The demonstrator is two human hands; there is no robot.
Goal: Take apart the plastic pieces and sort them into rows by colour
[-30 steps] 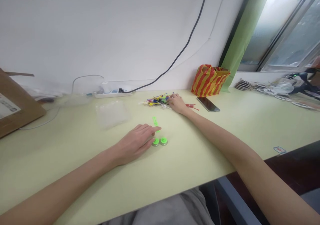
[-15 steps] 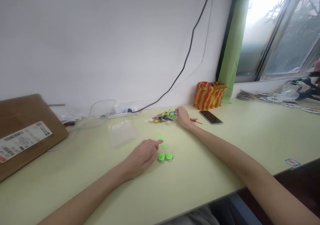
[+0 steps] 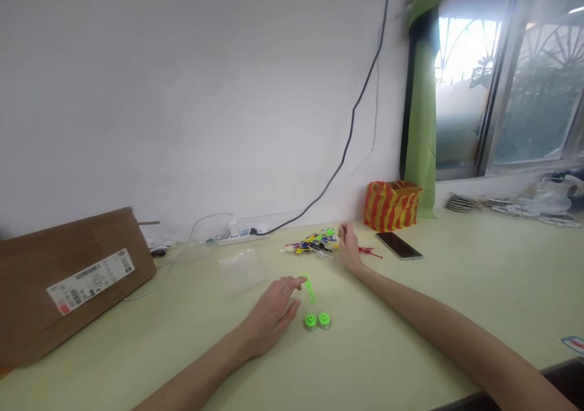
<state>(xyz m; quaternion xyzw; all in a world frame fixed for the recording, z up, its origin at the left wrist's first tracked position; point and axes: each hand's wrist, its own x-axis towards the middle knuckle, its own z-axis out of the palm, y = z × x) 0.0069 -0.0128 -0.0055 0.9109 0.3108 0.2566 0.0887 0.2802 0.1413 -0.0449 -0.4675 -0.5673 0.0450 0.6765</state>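
My left hand (image 3: 272, 317) rests low on the pale green table (image 3: 410, 301), holding nothing, its fingertips just left of a slim bright-green plastic piece (image 3: 309, 288). Two round green plastic wheels with clear bases (image 3: 317, 321) sit side by side below that piece, right of my hand and apart from it. My right hand (image 3: 348, 247) stands with bunched fingers at the right edge of a heap of small colourful plastic parts (image 3: 312, 242). Whatever lies inside those fingers is hidden. A small red plastic piece (image 3: 368, 252) lies just right of it.
A clear plastic bag (image 3: 241, 271) lies left of my hands. Behind it are a white power strip (image 3: 241, 236) and a labelled cardboard parcel (image 3: 77, 283). A black phone (image 3: 398, 245) and a red-and-yellow striped bag (image 3: 391, 205) stand at the back right.
My view has tilted upward, so the table sits lower in the frame. My right hand has risen slightly from the heap, its fingers bunching. My left hand has stayed beside the green piece.
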